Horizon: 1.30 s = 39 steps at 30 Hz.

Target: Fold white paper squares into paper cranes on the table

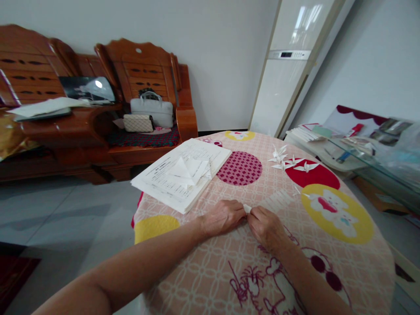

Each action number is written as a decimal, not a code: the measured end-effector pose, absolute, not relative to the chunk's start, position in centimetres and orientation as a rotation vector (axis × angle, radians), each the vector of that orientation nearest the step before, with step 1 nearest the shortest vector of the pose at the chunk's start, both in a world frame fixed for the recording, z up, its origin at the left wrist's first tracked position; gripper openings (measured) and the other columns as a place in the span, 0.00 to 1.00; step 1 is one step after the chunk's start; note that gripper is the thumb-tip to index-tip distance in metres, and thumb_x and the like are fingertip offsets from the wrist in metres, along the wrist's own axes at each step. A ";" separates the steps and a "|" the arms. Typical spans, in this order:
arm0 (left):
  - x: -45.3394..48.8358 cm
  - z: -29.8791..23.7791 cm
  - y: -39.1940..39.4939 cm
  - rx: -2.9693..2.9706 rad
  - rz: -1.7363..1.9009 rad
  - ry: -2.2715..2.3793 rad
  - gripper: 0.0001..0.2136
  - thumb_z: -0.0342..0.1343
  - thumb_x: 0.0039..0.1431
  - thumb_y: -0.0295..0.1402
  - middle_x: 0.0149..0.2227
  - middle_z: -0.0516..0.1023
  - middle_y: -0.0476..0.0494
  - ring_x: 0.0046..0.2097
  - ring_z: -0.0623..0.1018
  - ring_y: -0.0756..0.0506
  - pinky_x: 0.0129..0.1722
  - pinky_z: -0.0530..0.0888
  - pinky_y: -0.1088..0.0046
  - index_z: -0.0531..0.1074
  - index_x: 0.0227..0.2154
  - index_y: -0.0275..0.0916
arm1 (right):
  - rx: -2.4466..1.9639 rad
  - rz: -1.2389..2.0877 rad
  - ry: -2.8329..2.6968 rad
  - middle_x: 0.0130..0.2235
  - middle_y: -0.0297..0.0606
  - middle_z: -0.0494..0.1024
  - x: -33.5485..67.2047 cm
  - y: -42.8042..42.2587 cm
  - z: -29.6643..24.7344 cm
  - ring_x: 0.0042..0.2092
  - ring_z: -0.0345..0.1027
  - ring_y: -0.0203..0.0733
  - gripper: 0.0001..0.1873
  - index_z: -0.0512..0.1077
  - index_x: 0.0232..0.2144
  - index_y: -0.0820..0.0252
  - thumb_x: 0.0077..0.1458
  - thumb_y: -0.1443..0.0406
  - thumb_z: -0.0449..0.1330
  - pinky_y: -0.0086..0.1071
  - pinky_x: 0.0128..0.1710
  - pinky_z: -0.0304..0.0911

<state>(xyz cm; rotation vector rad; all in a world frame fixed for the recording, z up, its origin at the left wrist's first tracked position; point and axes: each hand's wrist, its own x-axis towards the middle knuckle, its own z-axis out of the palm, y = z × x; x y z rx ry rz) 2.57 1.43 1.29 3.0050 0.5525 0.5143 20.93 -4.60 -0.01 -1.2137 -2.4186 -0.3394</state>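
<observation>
My left hand [222,217] and my right hand [266,225] rest on the patterned tablecloth [229,271], fingers curled and pinched together on one small piece of folded white paper [247,208] between them. Most of that paper is hidden by the fingers. Beyond the hands lies a stack of printed paper sheets [183,173] with loose folded white pieces on top. Several finished white paper cranes [288,162] stand at the far right part of the table, and a small folded piece [306,195] lies nearer.
A carved wooden sofa [98,109] at the left holds a white handbag [152,111], a small patterned purse [138,123] and papers. A tall white air conditioner [285,70] stands behind the table. A cluttered glass-topped surface [361,148] lies to the right.
</observation>
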 end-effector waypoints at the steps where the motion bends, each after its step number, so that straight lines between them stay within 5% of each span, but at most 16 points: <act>1: 2.7 1.3 1.4 3.017 0.516 0.545 0.10 0.47 0.65 0.30 0.31 0.72 0.45 0.32 0.70 0.48 0.30 0.64 0.72 0.68 0.28 0.35 | -1.211 -0.329 -2.414 0.26 0.39 0.68 20.9 -4.6 0.0 0.31 0.59 0.41 0.15 0.69 0.22 0.62 0.58 0.75 0.51 0.35 0.31 0.54; 21: 2.5 0.8 1.7 2.311 0.702 0.787 0.05 0.55 0.56 0.24 0.33 0.74 0.44 0.36 0.74 0.49 0.38 0.69 0.76 0.75 0.28 0.34 | -1.453 0.343 -2.012 0.28 0.37 0.71 21.5 -4.5 0.8 0.33 0.66 0.40 0.10 0.74 0.24 0.60 0.54 0.75 0.58 0.30 0.33 0.60; 39: 4.1 1.9 1.9 2.266 0.597 1.088 0.05 0.57 0.48 0.24 0.30 0.73 0.46 0.30 0.71 0.50 0.30 0.67 0.75 0.73 0.20 0.34 | -1.633 0.204 -1.992 0.24 0.36 0.71 21.1 -3.5 0.7 0.28 0.65 0.38 0.10 0.69 0.18 0.60 0.48 0.74 0.58 0.29 0.28 0.56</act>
